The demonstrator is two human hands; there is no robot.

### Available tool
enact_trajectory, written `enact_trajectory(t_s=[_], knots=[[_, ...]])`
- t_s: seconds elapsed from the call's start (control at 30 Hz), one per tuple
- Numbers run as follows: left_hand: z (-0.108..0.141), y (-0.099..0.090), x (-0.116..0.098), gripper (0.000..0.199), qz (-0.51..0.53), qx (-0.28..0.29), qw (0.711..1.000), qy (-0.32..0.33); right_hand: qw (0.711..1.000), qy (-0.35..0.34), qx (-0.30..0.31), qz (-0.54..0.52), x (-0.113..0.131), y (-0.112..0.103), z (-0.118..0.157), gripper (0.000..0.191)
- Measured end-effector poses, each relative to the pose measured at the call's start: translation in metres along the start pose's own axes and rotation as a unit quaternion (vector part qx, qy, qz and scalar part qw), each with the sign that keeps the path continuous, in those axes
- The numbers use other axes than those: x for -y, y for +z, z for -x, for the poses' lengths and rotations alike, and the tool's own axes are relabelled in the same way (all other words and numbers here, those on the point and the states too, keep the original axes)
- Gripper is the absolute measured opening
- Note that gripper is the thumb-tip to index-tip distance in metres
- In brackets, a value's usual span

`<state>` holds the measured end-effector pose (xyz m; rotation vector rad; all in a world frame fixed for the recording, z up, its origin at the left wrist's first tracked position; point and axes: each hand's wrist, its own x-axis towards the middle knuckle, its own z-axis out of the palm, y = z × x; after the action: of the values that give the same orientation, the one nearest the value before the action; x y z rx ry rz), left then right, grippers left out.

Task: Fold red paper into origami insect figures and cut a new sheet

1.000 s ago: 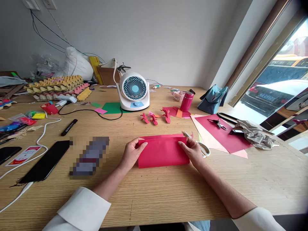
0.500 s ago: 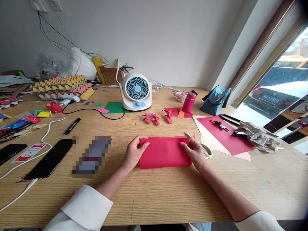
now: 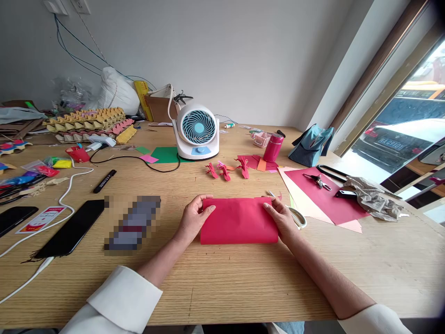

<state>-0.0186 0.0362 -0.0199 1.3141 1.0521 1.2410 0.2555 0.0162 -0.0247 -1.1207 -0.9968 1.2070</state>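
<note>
A red sheet of paper [image 3: 239, 222] is held between both hands over the front middle of the wooden table. My left hand [image 3: 194, 217] pinches its upper left corner, thumb on top and fingers behind. At the upper right corner my right hand [image 3: 281, 218] grips it the same way. Scissors [image 3: 299, 218] with pale handles lie beside and partly behind my right hand. Beyond the sheet stand small red paper figures [image 3: 225, 172]. Red and cream sheets [image 3: 333, 197] lie to the right.
A white fan [image 3: 199, 130] stands at the back middle, with a red canister [image 3: 273, 148] and a blue bag [image 3: 310, 144] to its right. Black phone [image 3: 73, 229], marker [image 3: 104, 181], white cable and egg trays [image 3: 86, 121] are on the left. Crumpled paper [image 3: 377, 199] lies far right.
The red sheet's right edge and my right hand's thumb have shifted slightly to the right. My left hand still grips the other corner, almost unmoved.
</note>
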Motion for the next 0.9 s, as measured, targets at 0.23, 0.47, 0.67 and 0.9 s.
enact_trajectory(t_s=[0.23, 0.47, 0.67, 0.9], knots=[[0.0, 0.0, 0.001, 0.048, 0.014, 0.003, 1.0, -0.019, 0.999, 0.042, 0.02, -0.008, -0.004, -0.002, 0.0, 0.034], [0.001, 0.0, -0.006, 0.05, 0.094, 0.031, 0.989, -0.107, 0.999, 0.036, -0.001, -0.018, -0.005, -0.002, -0.001, 0.032], [0.002, 0.003, -0.004, 0.048, 0.068, 0.005, 0.992, -0.107, 0.999, 0.024, 0.004, -0.028, -0.003, -0.002, 0.0, 0.029], [-0.001, 0.002, 0.004, 0.047, 0.022, -0.011, 0.997, -0.067, 0.999, 0.028, 0.001, -0.027, -0.003, -0.002, -0.001, 0.028]])
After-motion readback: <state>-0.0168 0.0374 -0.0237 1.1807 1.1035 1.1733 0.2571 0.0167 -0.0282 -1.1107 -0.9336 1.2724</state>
